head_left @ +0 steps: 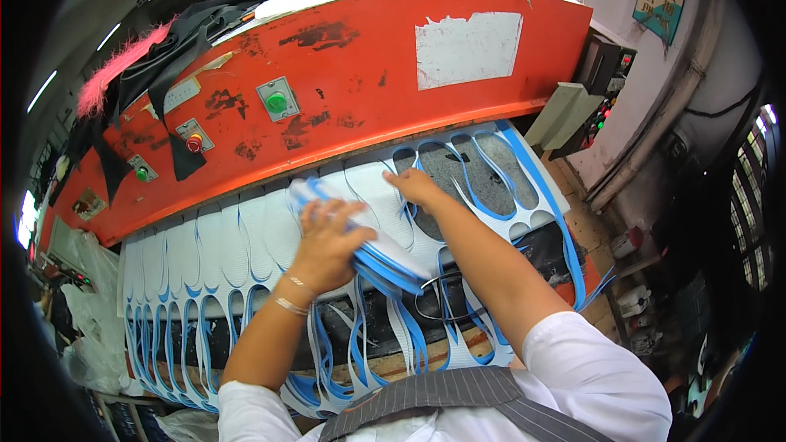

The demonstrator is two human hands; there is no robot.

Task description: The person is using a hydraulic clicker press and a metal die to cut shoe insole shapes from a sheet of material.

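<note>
My left hand (327, 241) grips a stack of white and blue sole-shaped foam pieces (385, 254), held above the bed of the cutting press. My right hand (416, 188) reaches further in and rests its fingers on a cut sole piece still lying in the white foam sheet (246, 241). To the right of that hand, sole-shaped holes (467, 168) in the sheet show the dark bed beneath. A metal cutting die (442, 299) lies on the bed under my right forearm.
The orange press head (352, 74) overhangs the sheet, with green and red buttons (277, 101) on its front. Blue-edged foam offcut strips (180, 344) hang over the near edge. Black and pink material (123, 65) lies on top at the left. A control box (606, 90) stands at the right.
</note>
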